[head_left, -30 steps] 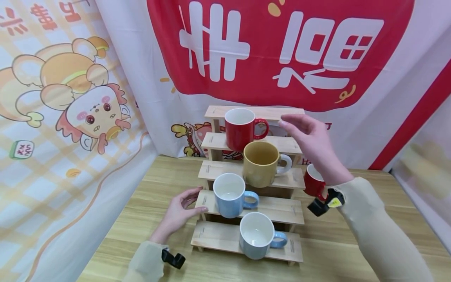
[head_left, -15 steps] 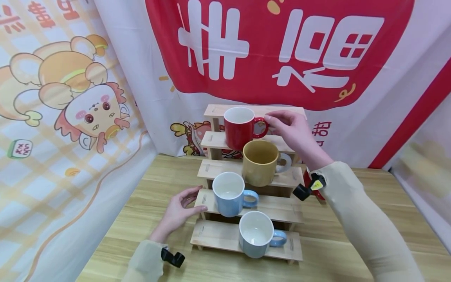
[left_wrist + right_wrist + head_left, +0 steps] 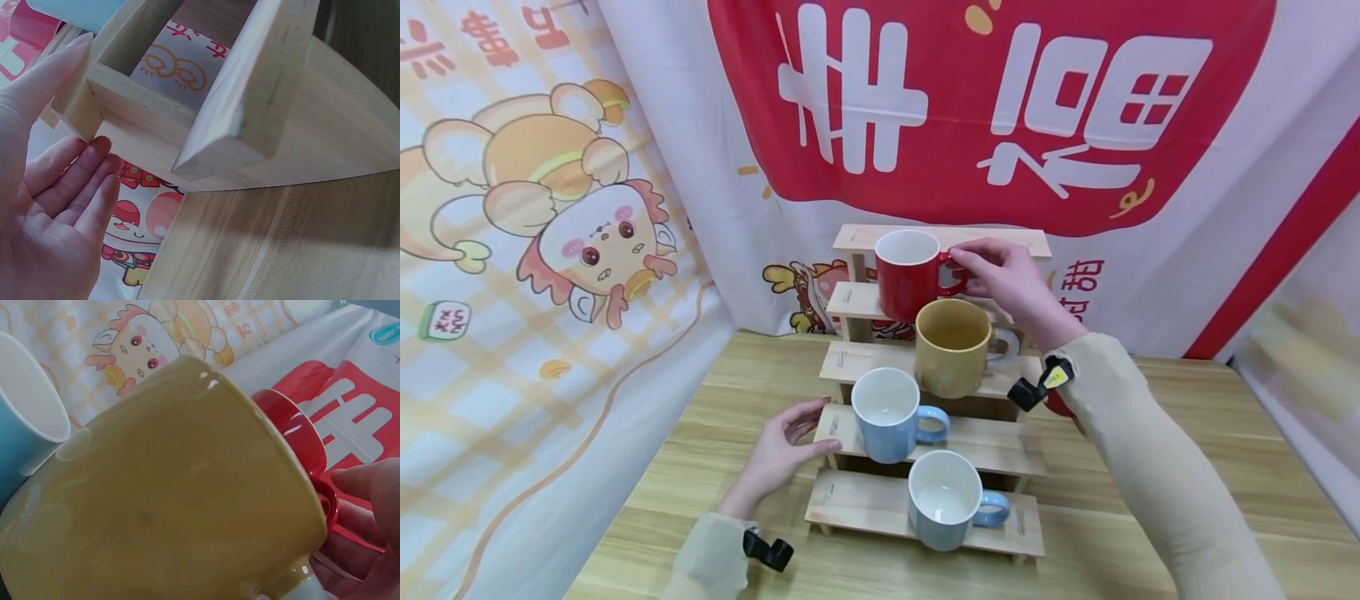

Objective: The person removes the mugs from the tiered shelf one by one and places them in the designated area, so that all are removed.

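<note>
Left hand [image 3: 782,450] rested loose-fingered at the rack's [image 3: 865,500] left end, while the right hand [image 3: 1011,279] pinched the red mug's [image 3: 904,279] handle [image 3: 953,291]. The wooden rack looked light enough to shift if knocked. On its second tier [image 3: 853,300] from the top, the mug seemed stiff, slick, breakable and moderately heavy; its handle, taken deeply, looked the surest hold.
</note>
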`<state>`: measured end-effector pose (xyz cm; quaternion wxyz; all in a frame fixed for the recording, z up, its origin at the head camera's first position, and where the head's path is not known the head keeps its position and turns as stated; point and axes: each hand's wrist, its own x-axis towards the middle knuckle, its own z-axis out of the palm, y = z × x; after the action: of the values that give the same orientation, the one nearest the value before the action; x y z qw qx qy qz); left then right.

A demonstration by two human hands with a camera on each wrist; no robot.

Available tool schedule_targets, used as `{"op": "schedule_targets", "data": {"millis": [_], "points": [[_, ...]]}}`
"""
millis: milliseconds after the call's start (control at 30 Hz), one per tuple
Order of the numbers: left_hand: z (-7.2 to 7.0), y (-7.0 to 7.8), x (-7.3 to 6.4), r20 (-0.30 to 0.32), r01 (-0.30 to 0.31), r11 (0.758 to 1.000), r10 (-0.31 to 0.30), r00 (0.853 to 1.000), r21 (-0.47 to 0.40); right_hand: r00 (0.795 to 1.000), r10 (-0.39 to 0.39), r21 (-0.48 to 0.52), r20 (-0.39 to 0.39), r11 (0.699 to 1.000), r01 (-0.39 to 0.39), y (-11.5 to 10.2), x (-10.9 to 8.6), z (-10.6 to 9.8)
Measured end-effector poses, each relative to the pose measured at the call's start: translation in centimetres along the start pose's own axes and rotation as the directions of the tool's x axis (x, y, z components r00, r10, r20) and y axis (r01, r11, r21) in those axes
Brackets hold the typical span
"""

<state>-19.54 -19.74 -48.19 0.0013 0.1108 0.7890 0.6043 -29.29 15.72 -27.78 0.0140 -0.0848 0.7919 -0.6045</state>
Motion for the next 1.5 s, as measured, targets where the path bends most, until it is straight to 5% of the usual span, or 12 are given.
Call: {"op": "schedule_targets", "data": {"millis": [333,867,1500], "points": [[0.0,-0.3,0.0,-0.001,-0.006,1.000,0.006,1.000,-0.003,0.994,0.009,0.092,0.105,0.996,-0.018,0.9,1.0,0.4],[0.0,0.0,0.0,0.004,0.003,1.000,-0.002,1.000,-0.014,0.999,0.018,0.122,0.037,0.992,-0.022,0.9,0.8,0.5],[0.0,-0.1,0.0,0.002,0.010,1.000,-0.010,1.000,-0.012,0.996,-0.082,0.199,-0.033,0.976,0.087,-1.1,-0.6,-0.5]]}}
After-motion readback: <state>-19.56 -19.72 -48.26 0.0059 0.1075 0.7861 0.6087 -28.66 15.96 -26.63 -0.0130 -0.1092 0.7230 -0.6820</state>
